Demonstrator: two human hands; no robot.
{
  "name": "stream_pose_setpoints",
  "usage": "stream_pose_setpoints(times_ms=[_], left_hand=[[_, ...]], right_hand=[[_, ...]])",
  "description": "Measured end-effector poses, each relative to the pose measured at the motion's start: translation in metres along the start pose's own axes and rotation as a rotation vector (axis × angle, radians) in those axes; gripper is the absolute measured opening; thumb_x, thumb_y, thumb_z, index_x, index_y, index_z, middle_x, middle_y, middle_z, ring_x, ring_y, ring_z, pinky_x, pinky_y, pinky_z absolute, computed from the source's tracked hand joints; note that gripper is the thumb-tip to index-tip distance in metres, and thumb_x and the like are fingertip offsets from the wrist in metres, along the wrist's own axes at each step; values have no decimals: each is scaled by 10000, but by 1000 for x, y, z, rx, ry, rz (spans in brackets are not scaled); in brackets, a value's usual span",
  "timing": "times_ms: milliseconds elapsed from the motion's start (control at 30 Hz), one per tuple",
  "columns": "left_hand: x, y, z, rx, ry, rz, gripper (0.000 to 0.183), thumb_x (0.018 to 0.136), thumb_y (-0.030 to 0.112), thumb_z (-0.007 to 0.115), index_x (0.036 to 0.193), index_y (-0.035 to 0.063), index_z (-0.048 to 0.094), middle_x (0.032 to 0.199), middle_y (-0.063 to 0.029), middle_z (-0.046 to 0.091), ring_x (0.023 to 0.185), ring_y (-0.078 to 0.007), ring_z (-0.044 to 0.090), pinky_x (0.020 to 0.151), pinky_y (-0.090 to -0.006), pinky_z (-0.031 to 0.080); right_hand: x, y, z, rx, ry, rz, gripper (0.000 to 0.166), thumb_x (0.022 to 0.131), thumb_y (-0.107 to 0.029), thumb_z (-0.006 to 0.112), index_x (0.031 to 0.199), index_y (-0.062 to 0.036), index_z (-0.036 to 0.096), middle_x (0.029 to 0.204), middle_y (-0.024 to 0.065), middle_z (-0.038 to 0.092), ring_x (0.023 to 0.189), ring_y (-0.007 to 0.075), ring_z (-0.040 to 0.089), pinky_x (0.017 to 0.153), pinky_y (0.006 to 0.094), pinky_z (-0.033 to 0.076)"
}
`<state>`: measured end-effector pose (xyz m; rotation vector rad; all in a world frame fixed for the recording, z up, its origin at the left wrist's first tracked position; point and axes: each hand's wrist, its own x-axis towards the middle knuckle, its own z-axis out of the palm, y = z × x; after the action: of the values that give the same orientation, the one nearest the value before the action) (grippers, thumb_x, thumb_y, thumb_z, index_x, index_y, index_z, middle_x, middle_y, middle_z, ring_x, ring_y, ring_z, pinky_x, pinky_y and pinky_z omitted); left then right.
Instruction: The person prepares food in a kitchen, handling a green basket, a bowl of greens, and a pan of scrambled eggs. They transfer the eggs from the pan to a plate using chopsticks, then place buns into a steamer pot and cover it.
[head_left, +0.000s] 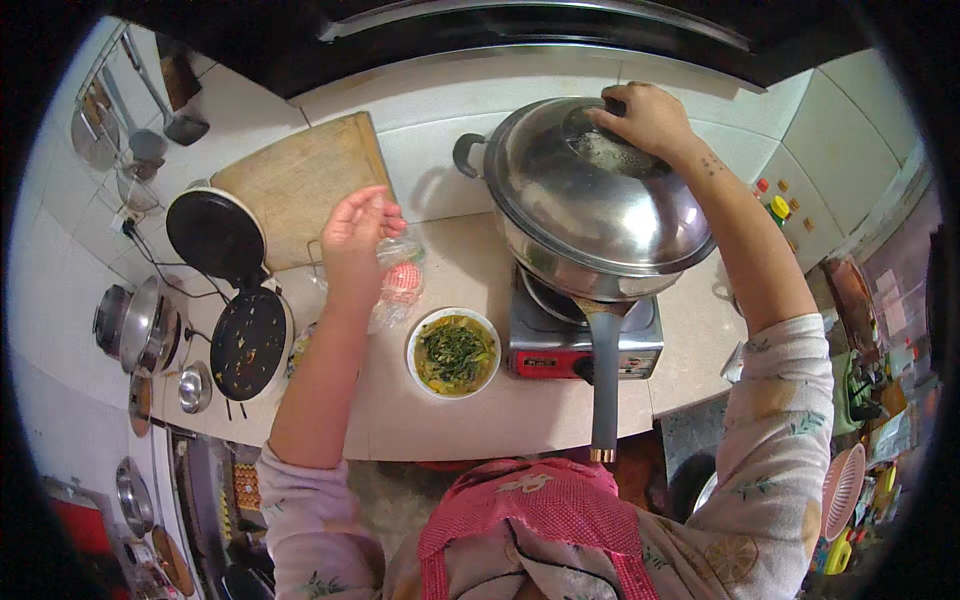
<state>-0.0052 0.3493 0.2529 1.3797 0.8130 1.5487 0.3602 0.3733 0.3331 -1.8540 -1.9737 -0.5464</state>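
Observation:
My right hand (646, 120) grips the knob at the top of a domed steel wok lid (600, 202). The lid lies over a large wok (555, 266) with a long grey handle, on a portable gas stove (645, 330). Raised at the left, my left hand (361, 217) has loosely curled fingers and holds nothing that I can see. Near it, a clear plastic bag (394, 304) with a red-and-white item lies on the counter. A white bowl (456, 352) of cooked greens in yellowish broth stands left of the stove.
An electric griddle (251, 345) stands with its lid raised at the left, beside steel bowls (193, 388). A wooden cutting board (300, 180) leans against the tiled wall. Ladles and a spatula (185, 129) hang at upper left. Capped bottles (778, 208) stand at the right.

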Motion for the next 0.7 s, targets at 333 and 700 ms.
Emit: stream_pose_setpoints(times_ms=[333, 700], left_hand=[[65, -27, -98, -4, 400, -119, 175, 894, 139, 550, 1005, 4, 556, 798, -66, 590, 613, -138, 567, 526, -236, 451], [126, 21, -208, -257, 760, -31, 107, 818, 49, 476, 808, 5, 573, 715, -97, 594, 609, -205, 572, 499, -332, 456]], right_hand=[[-7, -41, -20, -158, 331, -369, 543, 825, -479, 566, 1180, -69, 554, 1066, 170, 609, 1027, 334, 560, 910, 415, 427], [-196, -378, -81, 1517, -528, -630, 228, 737, -104, 652, 904, -21, 521, 888, 154, 559, 857, 324, 546, 757, 409, 450]])
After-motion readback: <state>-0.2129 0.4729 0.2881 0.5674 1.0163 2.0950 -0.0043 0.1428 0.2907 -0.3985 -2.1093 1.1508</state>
